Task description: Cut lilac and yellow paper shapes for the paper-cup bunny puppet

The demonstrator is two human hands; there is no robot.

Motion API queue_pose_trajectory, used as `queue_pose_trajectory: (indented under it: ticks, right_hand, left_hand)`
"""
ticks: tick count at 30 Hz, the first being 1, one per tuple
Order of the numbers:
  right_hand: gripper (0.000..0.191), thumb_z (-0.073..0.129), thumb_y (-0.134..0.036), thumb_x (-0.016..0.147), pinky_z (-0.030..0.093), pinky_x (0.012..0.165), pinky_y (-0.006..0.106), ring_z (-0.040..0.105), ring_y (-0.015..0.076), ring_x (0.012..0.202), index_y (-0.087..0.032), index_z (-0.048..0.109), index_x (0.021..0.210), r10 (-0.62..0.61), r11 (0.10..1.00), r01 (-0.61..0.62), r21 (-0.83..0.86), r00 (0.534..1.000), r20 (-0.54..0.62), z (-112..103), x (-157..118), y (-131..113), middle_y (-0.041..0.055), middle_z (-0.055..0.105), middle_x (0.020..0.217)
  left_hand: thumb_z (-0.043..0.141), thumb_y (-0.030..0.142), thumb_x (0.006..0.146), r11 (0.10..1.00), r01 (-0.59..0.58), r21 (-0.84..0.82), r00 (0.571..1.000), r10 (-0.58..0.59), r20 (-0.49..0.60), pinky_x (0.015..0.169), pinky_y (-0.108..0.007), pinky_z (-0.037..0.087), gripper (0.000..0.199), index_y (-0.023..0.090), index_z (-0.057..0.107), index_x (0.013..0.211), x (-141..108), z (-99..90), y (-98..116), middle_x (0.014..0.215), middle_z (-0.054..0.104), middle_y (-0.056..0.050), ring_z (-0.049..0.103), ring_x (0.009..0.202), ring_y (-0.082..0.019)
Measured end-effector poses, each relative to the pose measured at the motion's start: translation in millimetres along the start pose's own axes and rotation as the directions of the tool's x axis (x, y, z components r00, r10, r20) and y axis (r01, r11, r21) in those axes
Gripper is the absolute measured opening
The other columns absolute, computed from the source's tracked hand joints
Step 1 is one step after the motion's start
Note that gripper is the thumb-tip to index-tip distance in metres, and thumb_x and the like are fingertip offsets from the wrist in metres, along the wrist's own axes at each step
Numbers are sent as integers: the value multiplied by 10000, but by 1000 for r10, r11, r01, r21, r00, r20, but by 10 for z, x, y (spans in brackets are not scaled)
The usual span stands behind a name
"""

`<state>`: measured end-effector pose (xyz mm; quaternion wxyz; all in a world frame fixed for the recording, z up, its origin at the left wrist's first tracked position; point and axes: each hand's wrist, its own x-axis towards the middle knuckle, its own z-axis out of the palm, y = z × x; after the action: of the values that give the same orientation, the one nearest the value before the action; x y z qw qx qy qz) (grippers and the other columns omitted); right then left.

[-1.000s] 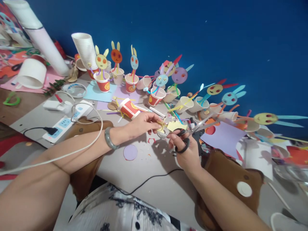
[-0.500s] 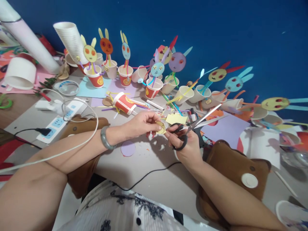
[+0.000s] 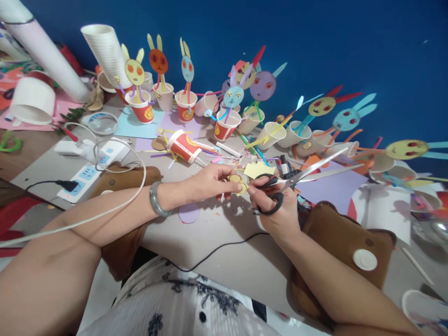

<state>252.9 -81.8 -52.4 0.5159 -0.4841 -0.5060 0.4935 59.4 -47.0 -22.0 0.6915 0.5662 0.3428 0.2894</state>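
Observation:
Between the thumb and fingers of my left hand (image 3: 219,181) is a small piece of yellow paper (image 3: 241,184) with round outlines on it. My right hand (image 3: 280,210) is closed around the black handles of a pair of scissors (image 3: 304,178). Its blades stand apart and point right, away from the paper. The right fingertips come close to the paper's right edge; whether they touch it I cannot tell. Just beyond the hands lies a larger yellow paper piece (image 3: 259,170). A purple paper disc (image 3: 189,213) rests on the table near my left wrist.
Paper cups with rabbit figures (image 3: 227,123) line the back along the blue wall. A red cup (image 3: 184,145) lies tipped over. On the left are a power strip (image 3: 93,170) and a white cable (image 3: 142,182). Brown cushions (image 3: 345,247) lie under both forearms. Purple paper (image 3: 336,184) lies right.
The view has shifted slightly. The scissors have tilted a little, with their blades still apart. My left hand keeps its hold on the yellow paper, and more of its round outlines show.

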Motion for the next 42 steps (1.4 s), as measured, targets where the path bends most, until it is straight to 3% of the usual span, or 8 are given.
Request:
queue_pose_trajectory:
  ticks: [16, 19, 23, 26, 29, 32, 36, 42]
  right_hand:
    - [352, 791, -494, 711, 390, 437, 311, 448, 123, 458, -245, 563, 811, 41, 992, -44, -119, 999, -27, 14, -6, -100, 8, 588, 661]
    - [339, 801, -479, 707, 382, 436, 312, 452, 125, 464, -245, 576, 808, 31, 994, -36, -101, 999, -43, 13, 1, -98, 11, 587, 676]
    - [315, 825, -441, 705, 368, 436, 309, 446, 124, 452, -246, 602, 814, 29, 998, -32, -49, 998, -62, -1, 6, -66, -9, 575, 643]
    - [330, 810, -482, 735, 371, 459, 298, 463, 125, 462, -244, 607, 841, 23, 998, -25, -52, 999, -49, -19, 4, -67, -19, 581, 630]
    - [422, 742, -614, 764, 390, 495, 292, 486, 131, 501, -221, 630, 874, 54, 987, -37, -155, 993, 108, -18, 3, -120, 0, 616, 658]
    - [512, 734, -685, 722, 424, 541, 286, 547, 153, 587, -191, 649, 825, 128, 957, -37, -286, 944, 305, 13, 4, -168, 38, 665, 726]
    - [508, 809, -642, 643, 403, 520, 263, 536, 148, 580, -177, 647, 767, 254, 912, -96, -398, 895, 366, 55, -3, -145, 24, 657, 677]
    - [485, 843, -603, 597, 364, 473, 246, 462, 115, 501, -177, 642, 710, 314, 890, -151, -431, 887, 337, 84, -19, -111, -18, 601, 559]
  left_hand:
    - [672, 179, 806, 994, 97, 58, 974, -107, 202, 472, -150, 439, 81, 112, 673, 760, -15, -105, 28, 629, 648, 0, 554, 506, -50]
    - [685, 181, 808, 994, 108, 2, 984, -107, 146, 466, -156, 458, 97, 119, 629, 857, -8, -104, 22, 730, 713, -34, 608, 529, -67]
    - [676, 164, 821, 994, 106, -4, 987, -104, 121, 440, -166, 447, 117, 122, 572, 789, -9, -106, 44, 709, 717, -57, 600, 498, -71]
    - [657, 179, 848, 999, 27, -39, 1000, -27, -11, 432, -158, 434, 118, 119, 576, 786, -12, -119, 63, 725, 717, -53, 591, 501, -59]
    - [640, 216, 872, 988, -117, -98, 974, 95, -207, 445, -150, 434, 123, 124, 580, 817, -3, -147, 71, 786, 728, -47, 581, 517, -41]
    - [634, 212, 868, 972, -186, -144, 938, 132, -322, 447, -153, 430, 128, 137, 552, 805, 15, -161, 83, 769, 720, -27, 567, 507, -35]
    - [610, 162, 861, 965, -176, -193, 925, 95, -368, 423, -161, 402, 132, 150, 511, 775, 24, -125, 119, 713, 702, -14, 557, 483, -39]
    - [572, 100, 867, 976, -106, -190, 928, 29, -372, 425, -157, 385, 118, 140, 524, 766, -7, -57, 173, 639, 669, 6, 534, 460, -32]
